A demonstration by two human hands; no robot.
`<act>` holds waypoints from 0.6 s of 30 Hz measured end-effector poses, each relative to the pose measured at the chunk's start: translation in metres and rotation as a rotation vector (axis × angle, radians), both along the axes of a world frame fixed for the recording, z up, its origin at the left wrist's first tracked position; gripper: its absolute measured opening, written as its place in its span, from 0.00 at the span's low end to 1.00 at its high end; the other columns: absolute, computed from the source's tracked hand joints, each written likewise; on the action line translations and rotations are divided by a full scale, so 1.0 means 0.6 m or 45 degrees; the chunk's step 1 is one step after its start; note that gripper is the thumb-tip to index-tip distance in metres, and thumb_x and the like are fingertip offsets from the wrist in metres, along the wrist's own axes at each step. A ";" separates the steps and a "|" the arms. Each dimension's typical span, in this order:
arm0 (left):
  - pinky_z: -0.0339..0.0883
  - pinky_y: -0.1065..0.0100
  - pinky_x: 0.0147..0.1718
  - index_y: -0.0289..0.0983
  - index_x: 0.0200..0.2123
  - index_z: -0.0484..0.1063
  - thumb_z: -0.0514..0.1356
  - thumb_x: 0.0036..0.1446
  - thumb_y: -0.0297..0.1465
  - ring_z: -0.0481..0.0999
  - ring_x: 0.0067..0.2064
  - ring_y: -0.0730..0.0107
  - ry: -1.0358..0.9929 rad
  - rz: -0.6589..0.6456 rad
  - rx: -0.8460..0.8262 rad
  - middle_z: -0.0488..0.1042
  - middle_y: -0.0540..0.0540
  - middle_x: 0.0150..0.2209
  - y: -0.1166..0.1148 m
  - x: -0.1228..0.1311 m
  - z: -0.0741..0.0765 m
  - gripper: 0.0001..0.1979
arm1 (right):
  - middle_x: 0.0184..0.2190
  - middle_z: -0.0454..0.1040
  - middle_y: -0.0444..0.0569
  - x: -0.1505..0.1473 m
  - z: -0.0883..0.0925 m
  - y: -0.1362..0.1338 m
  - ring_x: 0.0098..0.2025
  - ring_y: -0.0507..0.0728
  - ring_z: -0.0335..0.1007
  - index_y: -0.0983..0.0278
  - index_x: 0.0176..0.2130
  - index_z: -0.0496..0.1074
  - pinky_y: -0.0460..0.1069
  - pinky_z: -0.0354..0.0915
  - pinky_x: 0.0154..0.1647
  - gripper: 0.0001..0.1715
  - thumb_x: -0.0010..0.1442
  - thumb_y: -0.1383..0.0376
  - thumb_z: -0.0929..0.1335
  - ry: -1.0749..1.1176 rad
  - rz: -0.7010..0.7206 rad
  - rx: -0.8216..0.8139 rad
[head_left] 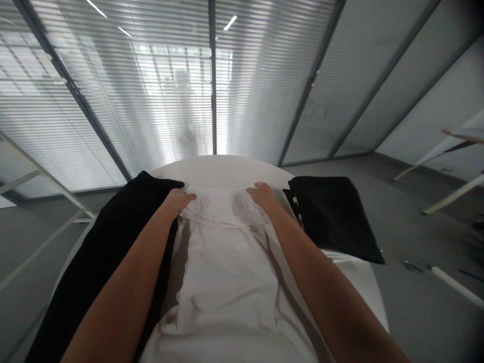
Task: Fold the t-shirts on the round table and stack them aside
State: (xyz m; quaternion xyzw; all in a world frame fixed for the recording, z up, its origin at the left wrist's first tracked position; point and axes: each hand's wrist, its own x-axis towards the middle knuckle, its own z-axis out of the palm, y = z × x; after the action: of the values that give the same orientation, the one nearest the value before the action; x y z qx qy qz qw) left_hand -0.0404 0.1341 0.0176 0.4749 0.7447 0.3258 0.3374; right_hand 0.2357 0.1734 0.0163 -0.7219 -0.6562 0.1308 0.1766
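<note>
A white cloth garment [227,282] lies spread lengthwise on a round white table [223,169], its far end folded over in a band. My left hand [177,201] grips the left of that folded band, and my right hand [262,196] grips its right, with creases running between them. Beside my left forearm lies a long black garment [109,252], partly under the white one. A folded black cloth piece [333,217] lies to the right of my right hand, with a small yellow-printed edge showing.
Glass walls with slatted blinds [170,85] stand beyond the table, with a faint figure [189,141] behind them. A white metal frame [41,201] stands at left. A white tube [457,286] and a small metal tool [413,267] lie on the grey floor at right.
</note>
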 end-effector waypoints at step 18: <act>0.55 0.75 0.13 0.35 0.26 0.76 0.74 0.32 0.37 0.63 0.16 0.77 -0.416 -0.143 -0.055 0.72 0.49 0.19 -0.019 -0.010 0.036 0.17 | 0.17 0.60 0.39 0.036 0.030 -0.011 0.21 0.49 0.58 0.61 0.28 0.71 0.46 0.65 0.21 0.04 0.52 0.64 0.70 0.723 -0.020 -0.292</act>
State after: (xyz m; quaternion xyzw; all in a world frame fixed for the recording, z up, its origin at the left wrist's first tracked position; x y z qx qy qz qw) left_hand -0.0463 0.1228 0.0393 0.4490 0.6592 0.3631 0.4816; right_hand 0.2574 0.1666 0.0343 -0.6767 -0.5559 0.3993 0.2713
